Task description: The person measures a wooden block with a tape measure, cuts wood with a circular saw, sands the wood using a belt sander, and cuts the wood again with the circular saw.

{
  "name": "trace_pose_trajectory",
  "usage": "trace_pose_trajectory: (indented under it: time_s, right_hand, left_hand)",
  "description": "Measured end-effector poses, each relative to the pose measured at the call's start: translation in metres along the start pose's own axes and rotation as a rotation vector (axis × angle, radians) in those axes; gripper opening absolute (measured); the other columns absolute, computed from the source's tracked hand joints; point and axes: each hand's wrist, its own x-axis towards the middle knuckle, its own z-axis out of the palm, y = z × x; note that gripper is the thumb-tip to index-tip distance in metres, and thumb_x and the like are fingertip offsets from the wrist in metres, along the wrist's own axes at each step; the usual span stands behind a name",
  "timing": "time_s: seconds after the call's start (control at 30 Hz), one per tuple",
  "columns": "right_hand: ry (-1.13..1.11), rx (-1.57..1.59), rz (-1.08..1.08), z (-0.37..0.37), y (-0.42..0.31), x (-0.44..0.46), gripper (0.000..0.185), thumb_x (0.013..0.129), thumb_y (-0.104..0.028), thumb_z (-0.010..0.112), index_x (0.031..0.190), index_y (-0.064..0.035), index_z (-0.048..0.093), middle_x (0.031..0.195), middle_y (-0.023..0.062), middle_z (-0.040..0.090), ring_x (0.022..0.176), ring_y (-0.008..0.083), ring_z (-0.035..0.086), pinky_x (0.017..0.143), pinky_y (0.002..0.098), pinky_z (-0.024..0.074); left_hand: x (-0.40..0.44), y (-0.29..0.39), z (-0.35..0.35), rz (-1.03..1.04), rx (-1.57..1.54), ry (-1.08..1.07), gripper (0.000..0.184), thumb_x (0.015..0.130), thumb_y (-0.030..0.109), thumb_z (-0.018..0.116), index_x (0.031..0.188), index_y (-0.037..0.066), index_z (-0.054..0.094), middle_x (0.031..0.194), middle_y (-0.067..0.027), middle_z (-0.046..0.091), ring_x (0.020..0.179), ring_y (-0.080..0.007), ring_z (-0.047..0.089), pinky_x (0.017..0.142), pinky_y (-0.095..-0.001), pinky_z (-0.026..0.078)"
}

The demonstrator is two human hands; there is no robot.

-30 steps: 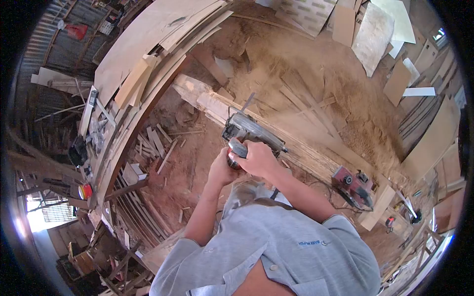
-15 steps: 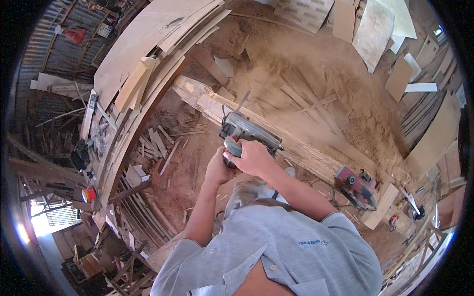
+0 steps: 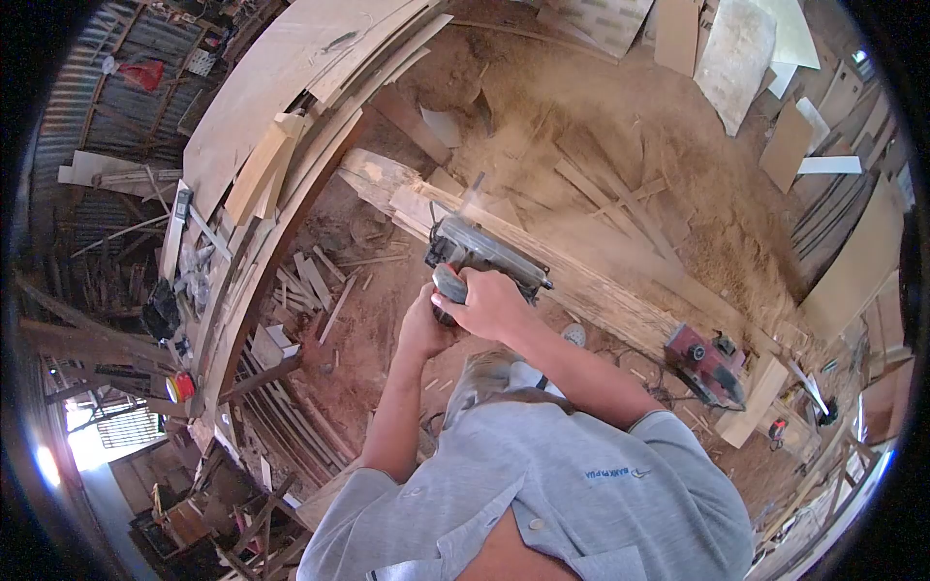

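Observation:
A circular saw (image 3: 484, 254) with a metal guard rests on a long, rough wooden beam (image 3: 601, 298). My right hand (image 3: 492, 304) is closed on the saw's grey handle (image 3: 449, 284). Beside it, my left hand (image 3: 422, 324) is wrapped round the near side of the same handle, its fingertips partly hidden. The blade is hidden by the guard and the wood. Pale dust (image 3: 562, 194) hangs in the air beyond the beam.
A red power tool (image 3: 699, 360), perhaps a planer, sits at the beam's right end. Stacked boards (image 3: 281, 107) curve along the left. Wood scraps (image 3: 315, 281) litter the sawdust-covered floor. Loose sheets (image 3: 738, 63) lie at the far right.
The saw and both hands have shifted slightly left along the beam. My grip on the handle looks the same.

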Motion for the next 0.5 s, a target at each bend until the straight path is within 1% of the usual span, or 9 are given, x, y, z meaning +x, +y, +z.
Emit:
trace_pose_trajectory:
  time_s: [0.2,0.33,0.5]
  right_hand:
    - [0.023,-0.019,-0.037,0.005,-0.005,0.012,0.069,0.094,-0.060,0.071,0.101,0.0095,0.072,0.089,0.0319,0.074,0.088,0.0503,0.072,0.083,0.0549,0.0570]
    - [0.019,-0.001,-0.032,0.006,-0.008,0.017,0.070,0.094,-0.060,0.071,0.100,0.0096,0.072,0.089,0.0318,0.074,0.088,0.0500,0.072,0.083,0.0549,0.0568]
    - [0.052,0.013,-0.066,0.011,-0.011,0.024,0.069,0.094,-0.059,0.071,0.100,0.0094,0.072,0.088,0.0318,0.074,0.087,0.0498,0.072,0.082,0.0553,0.0567]
  left_hand:
    - [0.005,0.000,-0.013,0.040,0.011,0.011,0.095,0.062,0.033,0.103,0.142,0.009,0.055,0.129,-0.0191,0.074,0.121,-0.0412,0.070,0.098,-0.0487,0.058]
    - [0.014,-0.020,-0.009,0.069,-0.031,0.034,0.096,0.062,0.034,0.103,0.142,0.009,0.055,0.129,-0.0194,0.074,0.122,-0.0414,0.070,0.098,-0.0486,0.058]
    - [0.020,-0.026,-0.014,0.069,-0.026,0.044,0.097,0.063,0.034,0.103,0.143,0.009,0.055,0.129,-0.0195,0.074,0.122,-0.0408,0.070,0.099,-0.0481,0.058]
